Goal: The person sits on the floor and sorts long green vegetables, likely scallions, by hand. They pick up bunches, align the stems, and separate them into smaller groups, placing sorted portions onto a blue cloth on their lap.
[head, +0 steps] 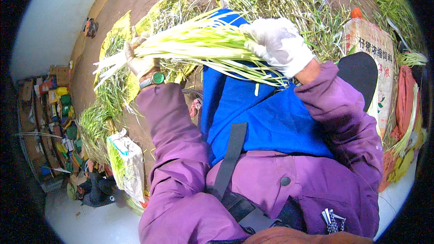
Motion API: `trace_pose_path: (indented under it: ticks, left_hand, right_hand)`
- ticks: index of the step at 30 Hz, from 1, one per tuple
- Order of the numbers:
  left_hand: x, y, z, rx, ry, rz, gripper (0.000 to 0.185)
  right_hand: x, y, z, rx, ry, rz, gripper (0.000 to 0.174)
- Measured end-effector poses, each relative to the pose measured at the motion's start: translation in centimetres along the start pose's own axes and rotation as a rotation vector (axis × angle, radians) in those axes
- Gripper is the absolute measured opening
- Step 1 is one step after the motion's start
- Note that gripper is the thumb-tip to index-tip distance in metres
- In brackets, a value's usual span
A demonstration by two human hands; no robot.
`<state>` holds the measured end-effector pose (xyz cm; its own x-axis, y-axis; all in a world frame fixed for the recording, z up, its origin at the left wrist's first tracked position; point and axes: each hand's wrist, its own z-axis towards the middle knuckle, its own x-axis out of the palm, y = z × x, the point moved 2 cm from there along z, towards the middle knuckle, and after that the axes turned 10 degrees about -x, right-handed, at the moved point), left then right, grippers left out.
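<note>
My left hand (139, 56), in a pale glove with a green-faced watch (158, 77) at the wrist, grips the white stem ends of a bundle of long pale yellow-green stalks (200, 40), perhaps garlic chives. Around the bundle's other end closes my right hand (278, 44), in a white glove with grey stains; its fingertips are partly hidden. The stalks lie roughly level across the picture, above a blue cloth (264, 118) over my lap, and several droop loosely below my right hand.
Heaps of green stalks and trimmings (288, 0) lie on the brown floor beyond. A printed woven sack (369, 51) is at the right, near a red bag (405, 98). A white bag (130, 169) with green stalks stands at lower left, by cluttered shelves (51, 108).
</note>
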<state>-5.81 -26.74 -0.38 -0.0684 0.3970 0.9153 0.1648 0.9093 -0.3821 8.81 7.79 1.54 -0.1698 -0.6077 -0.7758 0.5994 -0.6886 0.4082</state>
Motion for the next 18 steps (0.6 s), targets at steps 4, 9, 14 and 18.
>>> trace_pose_path:
  ticks: [4, 9, 14, 18]
  left_hand:
    - [0.5, 0.8, -0.6, 0.147, -0.171, 0.201, 0.021]
    - [0.4, 1.3, -0.5, 0.131, -0.241, 0.095, 0.022]
    - [-0.9, 1.2, -0.2, -0.001, -0.145, -0.095, 0.022]
    - [-1.2, 1.1, -0.2, 0.022, -0.163, -0.045, 0.023]
  right_hand:
    - [0.3, -1.8, 1.0, 0.217, -0.146, 0.282, 0.018]
    - [0.6, -3.7, 1.1, 0.26, -0.074, 0.218, 0.024]
    - [-0.9, -5.6, -0.6, 0.231, -0.073, 0.08, 0.027]
    - [-3.3, -6.4, -1.3, 0.329, -0.228, 0.249, 0.027]
